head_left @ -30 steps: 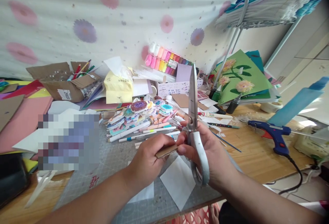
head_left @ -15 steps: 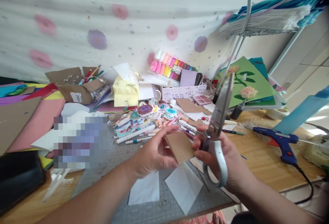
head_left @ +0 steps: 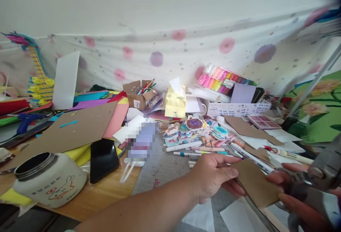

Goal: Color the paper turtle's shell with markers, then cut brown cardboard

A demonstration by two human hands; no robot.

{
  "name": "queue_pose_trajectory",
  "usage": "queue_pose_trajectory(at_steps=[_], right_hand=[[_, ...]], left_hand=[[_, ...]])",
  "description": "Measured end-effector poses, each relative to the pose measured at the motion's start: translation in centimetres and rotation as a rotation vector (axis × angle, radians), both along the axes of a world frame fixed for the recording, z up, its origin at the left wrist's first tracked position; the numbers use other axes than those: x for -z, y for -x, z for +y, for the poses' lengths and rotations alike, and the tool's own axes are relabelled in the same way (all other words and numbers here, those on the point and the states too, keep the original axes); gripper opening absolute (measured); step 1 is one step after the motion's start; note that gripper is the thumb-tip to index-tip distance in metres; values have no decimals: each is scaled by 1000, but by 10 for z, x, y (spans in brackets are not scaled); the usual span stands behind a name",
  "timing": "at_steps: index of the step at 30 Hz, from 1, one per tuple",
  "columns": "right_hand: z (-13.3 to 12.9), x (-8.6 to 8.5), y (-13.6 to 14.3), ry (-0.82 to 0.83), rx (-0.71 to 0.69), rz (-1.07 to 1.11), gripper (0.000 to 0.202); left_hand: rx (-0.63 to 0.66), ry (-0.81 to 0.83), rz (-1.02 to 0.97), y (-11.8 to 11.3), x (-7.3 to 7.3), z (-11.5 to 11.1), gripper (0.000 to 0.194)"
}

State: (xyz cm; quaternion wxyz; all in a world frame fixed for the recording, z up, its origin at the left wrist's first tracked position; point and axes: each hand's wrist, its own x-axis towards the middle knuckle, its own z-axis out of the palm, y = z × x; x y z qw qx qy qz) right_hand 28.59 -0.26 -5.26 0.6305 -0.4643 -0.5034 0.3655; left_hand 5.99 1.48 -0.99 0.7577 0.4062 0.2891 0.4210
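My left hand (head_left: 217, 177) pinches the left edge of a small brown cardboard piece (head_left: 257, 186) between thumb and fingers. At the lower right, my right hand (head_left: 295, 193) grips the piece's right edge with its fingertips and also holds silver scissors (head_left: 319, 175), blurred and partly out of view. Beneath the hands, white paper pieces (head_left: 241, 216) lie on the grey cutting mat (head_left: 157, 196). Just behind them are pens (head_left: 186, 153) and a heap of decorated cutouts (head_left: 178, 134).
A painted jar (head_left: 61, 184) and a black phone (head_left: 103, 161) stand and lie at the left, near a large cardboard sheet (head_left: 87, 127). Farther back are a cardboard box (head_left: 134, 99), a yellow tissue pack (head_left: 175, 104) and a coloured clay set (head_left: 223, 81).
The view has swung left, bringing the jar and a guitar-shaped craft into sight. Both hands, the cardboard and the scissors now appear farther right, still held.
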Motion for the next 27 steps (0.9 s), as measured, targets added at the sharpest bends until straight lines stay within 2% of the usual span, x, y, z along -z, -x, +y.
queue_pose_trajectory(at_steps=[3,5,7,10,13,15,17,20,27], right_hand=[[7,6,-3,20,12,45,60],[7,2,1,64,-24,55,61],[4,-7,7,105,-29,67,56],[-4,-25,16,79,-45,100,55],[-13,-41,23,148,-130,71,52],[-19,-50,28,126,-127,135,47],[-23,-55,32,95,-181,177,43],[-27,-59,32,40,-273,201,41],[-36,-63,30,23,-331,225,39]], left_hand=[[-37,-9,1,1,-3,-1,74],[-51,-13,4,1,-4,0,73],[-60,-18,6,2,-5,1,75],[-74,-40,-3,3,-6,1,73],[-79,-86,-18,5,-8,0,58],[-56,-117,-28,7,-11,-2,48],[-15,-154,-32,9,-13,-3,42],[3,-230,10,11,-15,-5,39],[-7,-221,66,10,-14,-11,30]])
